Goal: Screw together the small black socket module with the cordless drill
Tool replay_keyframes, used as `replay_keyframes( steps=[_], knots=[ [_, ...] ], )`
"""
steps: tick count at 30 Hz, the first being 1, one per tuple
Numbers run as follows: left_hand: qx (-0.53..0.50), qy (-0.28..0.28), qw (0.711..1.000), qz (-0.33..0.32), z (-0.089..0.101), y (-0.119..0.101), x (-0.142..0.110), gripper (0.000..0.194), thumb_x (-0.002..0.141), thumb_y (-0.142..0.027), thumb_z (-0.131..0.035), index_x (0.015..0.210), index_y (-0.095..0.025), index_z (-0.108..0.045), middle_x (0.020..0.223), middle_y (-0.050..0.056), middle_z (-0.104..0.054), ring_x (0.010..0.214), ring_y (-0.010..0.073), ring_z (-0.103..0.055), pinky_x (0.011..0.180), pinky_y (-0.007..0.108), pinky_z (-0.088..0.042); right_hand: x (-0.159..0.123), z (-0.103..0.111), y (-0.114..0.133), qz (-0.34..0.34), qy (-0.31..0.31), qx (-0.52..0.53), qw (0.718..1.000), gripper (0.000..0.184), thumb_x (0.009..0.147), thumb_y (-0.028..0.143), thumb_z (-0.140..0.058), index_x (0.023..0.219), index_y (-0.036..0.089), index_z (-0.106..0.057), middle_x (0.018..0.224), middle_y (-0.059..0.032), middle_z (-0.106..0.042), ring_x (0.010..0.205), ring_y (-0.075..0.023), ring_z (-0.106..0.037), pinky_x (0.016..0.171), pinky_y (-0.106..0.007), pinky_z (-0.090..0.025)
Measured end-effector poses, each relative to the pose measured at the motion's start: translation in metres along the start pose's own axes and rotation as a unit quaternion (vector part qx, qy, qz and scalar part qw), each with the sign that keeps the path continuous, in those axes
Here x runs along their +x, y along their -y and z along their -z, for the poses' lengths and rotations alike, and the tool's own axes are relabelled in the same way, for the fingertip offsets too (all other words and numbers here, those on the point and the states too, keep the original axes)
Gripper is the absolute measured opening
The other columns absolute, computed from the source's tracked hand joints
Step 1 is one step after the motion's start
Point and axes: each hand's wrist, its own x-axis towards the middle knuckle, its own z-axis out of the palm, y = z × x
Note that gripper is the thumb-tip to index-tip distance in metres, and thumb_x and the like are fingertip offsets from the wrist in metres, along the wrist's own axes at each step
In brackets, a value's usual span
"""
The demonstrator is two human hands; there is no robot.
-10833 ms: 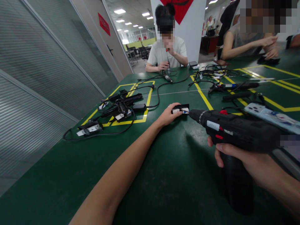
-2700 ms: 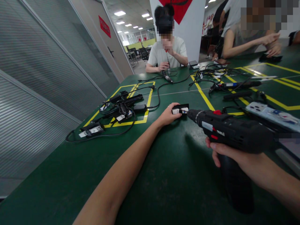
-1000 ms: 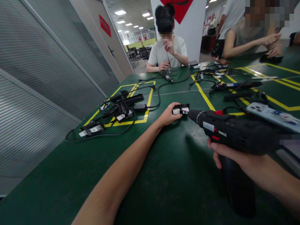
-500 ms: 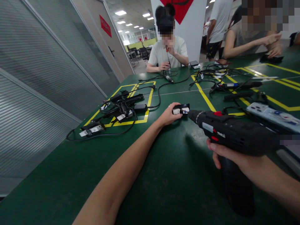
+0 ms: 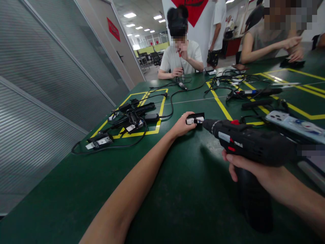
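Observation:
My left hand (image 5: pixel 185 124) grips a small black-and-white part (image 5: pixel 199 120) on the green table, thumb on its near side and fingers over its far side. What kind of part it is cannot be made out. My right hand (image 5: pixel 250 165) is wrapped round the handle of a black cordless drill (image 5: pixel 250 140) with red details. The drill points left, and its chuck end meets the right end of the part or sits just in front of it; the exact contact is too small to tell.
Left on the green table (image 5: pixel 162 189) lies a heap of black devices and cables (image 5: pixel 134 115) within yellow tape. At right are a phone-like case (image 5: pixel 296 122), a pen-shaped tool (image 5: pixel 264 92) and tangled cords. One person (image 5: pixel 181 57) sits opposite, another (image 5: pixel 271 44) far right.
Both hands, the part and the drill hold almost the same position, apart from a slight shift of the whole view. In the background a standing person has moved left.

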Motion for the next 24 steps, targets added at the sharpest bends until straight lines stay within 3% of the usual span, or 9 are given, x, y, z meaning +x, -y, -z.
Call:
replay_keyframes(
  steps=[13,24],
  knots=[
    [-0.013,0.013,1.0,0.02,0.0006,-0.0028,-0.0002,0.057,0.073,-0.03,-0.063,0.126,-0.018,-0.046,0.117,0.01,-0.055,0.101,0.0197,-0.055,0.093,0.036,-0.044,-0.0017,0.0012,0.0051,-0.016,-0.012,-0.033,0.999,0.027,0.082,0.05,-0.058,0.076,0.024,-0.064,0.056,0.0029,-0.064,0.061,-0.0196,-0.058,0.067,-0.036,-0.04],
    [-0.012,0.01,1.0,0.013,0.0001,-0.0015,0.0,0.056,0.074,-0.03,-0.063,0.125,-0.018,-0.047,0.117,0.009,-0.056,0.101,0.0197,-0.056,0.093,0.036,-0.045,-0.0012,-0.0005,0.0067,-0.013,-0.007,0.015,1.0,0.024,0.081,0.049,-0.061,0.083,0.025,-0.062,0.053,0.0046,-0.064,0.056,-0.0173,-0.058,0.064,-0.033,-0.041]
  ],
)
